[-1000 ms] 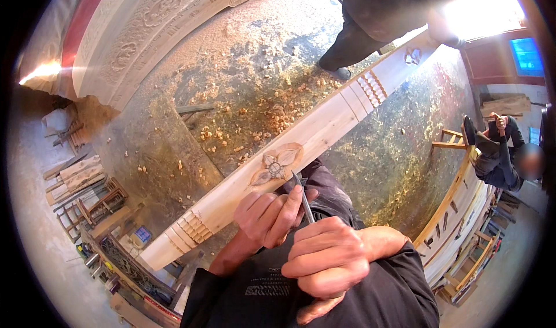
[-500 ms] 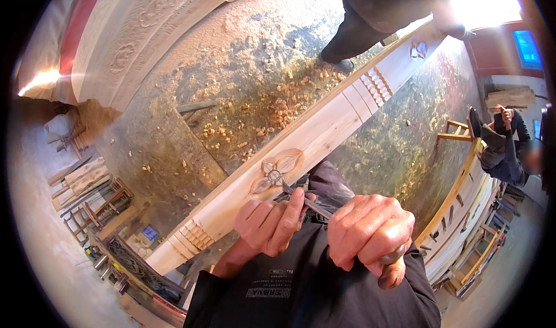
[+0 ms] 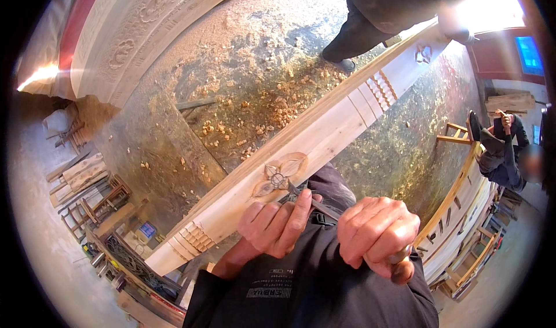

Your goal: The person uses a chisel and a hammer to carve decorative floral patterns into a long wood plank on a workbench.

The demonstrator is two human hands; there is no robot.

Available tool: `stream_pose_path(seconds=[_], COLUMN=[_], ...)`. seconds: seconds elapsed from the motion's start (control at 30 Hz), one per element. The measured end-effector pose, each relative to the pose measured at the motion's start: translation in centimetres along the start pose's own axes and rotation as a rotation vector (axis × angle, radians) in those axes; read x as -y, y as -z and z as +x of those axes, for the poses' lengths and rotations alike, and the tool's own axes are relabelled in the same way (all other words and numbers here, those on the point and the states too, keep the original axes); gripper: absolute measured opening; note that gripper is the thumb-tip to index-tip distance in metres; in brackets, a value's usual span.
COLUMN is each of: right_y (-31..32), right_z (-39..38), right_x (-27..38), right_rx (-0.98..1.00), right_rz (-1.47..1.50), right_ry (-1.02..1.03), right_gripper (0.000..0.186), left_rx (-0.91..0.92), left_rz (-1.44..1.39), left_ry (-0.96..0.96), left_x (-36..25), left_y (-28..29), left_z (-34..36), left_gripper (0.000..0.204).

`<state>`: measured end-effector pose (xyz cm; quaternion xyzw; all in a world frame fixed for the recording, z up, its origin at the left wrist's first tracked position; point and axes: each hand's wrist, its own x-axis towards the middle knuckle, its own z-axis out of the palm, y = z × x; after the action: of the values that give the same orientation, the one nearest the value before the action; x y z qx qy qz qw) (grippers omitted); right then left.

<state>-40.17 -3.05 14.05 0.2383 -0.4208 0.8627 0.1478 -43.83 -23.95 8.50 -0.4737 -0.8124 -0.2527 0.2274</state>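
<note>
Near the beam's [image 3: 229, 212] lower-left end, an open box [image 3: 152, 302] holds dark, indistinct tangles. The carved flower [image 3: 279, 181] lies on the beam's nearer half; trimming it seems in hand. Beside it, the left hand [image 3: 273, 226] steadies a chisel [image 3: 328, 211]; the right hand [image 3: 376, 232] grips the handle. The next cut needs controlled pressure.

White glare [image 3: 492, 9] burns out the upper right, and the corners fall into black fisheye vignetting.

Room above, carved beam [image 3: 331, 133] ahead
</note>
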Motion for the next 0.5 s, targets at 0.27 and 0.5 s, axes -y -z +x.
stream_pose_path(seconds=[0.27,0.5], right_y=[-0.4,-0.2], right_z=[1.0,1.9], right_x=[0.2,0.9], right_rx=[-0.271,-0.339], right_rz=[0.017,-0.065], right_ry=[-0.102,-0.212], right_gripper=[0.052,0.055], left_rx=[0.158,0.117], left_rz=[0.009,-0.002], left_ry=[-0.008,0.036], left_x=[0.2,0.1], left_y=[0.9,0.6], left_z=[0.0,0.9], left_gripper=[0.038,0.044])
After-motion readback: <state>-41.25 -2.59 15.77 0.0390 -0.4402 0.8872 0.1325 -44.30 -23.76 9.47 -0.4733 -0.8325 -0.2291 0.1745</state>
